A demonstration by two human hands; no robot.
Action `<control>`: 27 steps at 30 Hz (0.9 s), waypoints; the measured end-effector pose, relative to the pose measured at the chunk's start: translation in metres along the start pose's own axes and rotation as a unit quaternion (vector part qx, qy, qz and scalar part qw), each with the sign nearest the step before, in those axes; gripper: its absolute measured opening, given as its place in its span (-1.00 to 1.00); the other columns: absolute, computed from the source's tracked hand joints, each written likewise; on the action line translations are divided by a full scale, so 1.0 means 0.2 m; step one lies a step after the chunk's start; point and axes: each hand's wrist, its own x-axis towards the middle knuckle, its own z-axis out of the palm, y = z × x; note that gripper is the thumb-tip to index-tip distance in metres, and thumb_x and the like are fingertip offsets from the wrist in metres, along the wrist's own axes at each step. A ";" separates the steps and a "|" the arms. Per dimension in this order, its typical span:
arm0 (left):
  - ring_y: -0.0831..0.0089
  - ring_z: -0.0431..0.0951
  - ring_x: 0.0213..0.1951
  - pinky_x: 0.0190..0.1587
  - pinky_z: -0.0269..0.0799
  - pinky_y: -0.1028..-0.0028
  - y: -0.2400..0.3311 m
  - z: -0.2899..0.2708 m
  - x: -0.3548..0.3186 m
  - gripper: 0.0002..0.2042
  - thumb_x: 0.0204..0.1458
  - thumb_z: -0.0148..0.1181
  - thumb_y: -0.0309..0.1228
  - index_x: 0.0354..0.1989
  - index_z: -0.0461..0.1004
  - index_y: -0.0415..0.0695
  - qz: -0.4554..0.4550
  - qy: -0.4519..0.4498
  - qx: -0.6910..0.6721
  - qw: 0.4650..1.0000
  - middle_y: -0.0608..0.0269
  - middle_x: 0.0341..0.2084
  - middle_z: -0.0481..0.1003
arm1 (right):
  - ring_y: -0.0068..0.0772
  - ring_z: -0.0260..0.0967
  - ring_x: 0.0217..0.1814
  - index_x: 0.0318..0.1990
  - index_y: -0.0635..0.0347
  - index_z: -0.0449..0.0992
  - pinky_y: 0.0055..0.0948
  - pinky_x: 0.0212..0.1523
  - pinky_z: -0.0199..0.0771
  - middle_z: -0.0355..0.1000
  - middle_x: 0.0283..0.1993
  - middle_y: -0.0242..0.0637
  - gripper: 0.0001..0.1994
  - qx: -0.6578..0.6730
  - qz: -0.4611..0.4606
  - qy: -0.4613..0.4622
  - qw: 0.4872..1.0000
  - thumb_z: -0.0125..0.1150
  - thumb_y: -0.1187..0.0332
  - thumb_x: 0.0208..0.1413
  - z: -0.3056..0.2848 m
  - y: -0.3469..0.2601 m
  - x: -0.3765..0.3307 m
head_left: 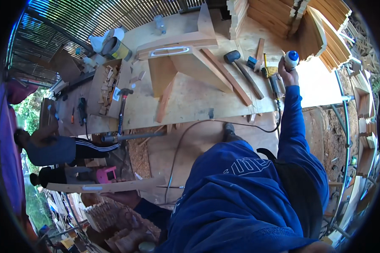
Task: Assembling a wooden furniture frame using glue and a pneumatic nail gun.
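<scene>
My right hand is closed round a white squeeze bottle with a blue cap, held over the right part of the workbench. Out to the lower left, my left hand grips a long, slightly curved wooden piece from below; a pale strip shows on its edge. On the bench stands an angled wooden assembly. A slot in its upper edge is ringed with a white, glue-like line. Nearest my right hand lie a corded power tool and a yellow tape measure.
A black mallet, a claw hammer and a box of wood offcuts lie on the bench. Stacked boards stand at the far right. A cord hangs below the bench edge. Two people are at the left.
</scene>
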 end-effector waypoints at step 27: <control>0.21 0.50 -0.16 -0.13 0.46 0.20 -0.12 1.20 0.49 -0.75 0.33 -0.06 -0.24 0.01 0.26 -0.15 -0.351 -0.500 -0.222 0.760 0.10 -0.26 0.42 | -0.02 0.24 0.29 0.18 0.43 0.28 0.05 0.32 0.31 0.28 0.17 -0.03 -0.48 -0.032 -0.187 0.021 0.982 0.17 0.27 0.15 -0.16 -0.65 0.72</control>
